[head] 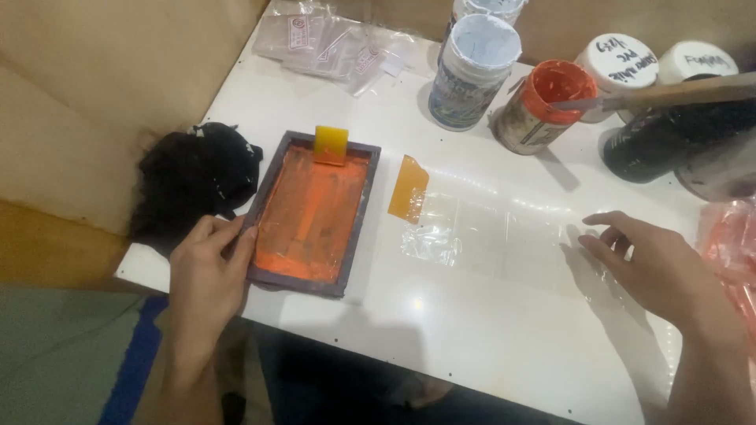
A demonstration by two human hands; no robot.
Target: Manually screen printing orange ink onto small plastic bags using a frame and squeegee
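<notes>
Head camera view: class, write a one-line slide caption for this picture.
Left hand grips an orange-inked screen-printing frame; right hand rests on clear plastic film on the white table.

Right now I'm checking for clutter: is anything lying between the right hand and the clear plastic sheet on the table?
Nothing visible: the right hand has its fingertips at the clear plastic sheet, with only bare white table around them.
</notes>
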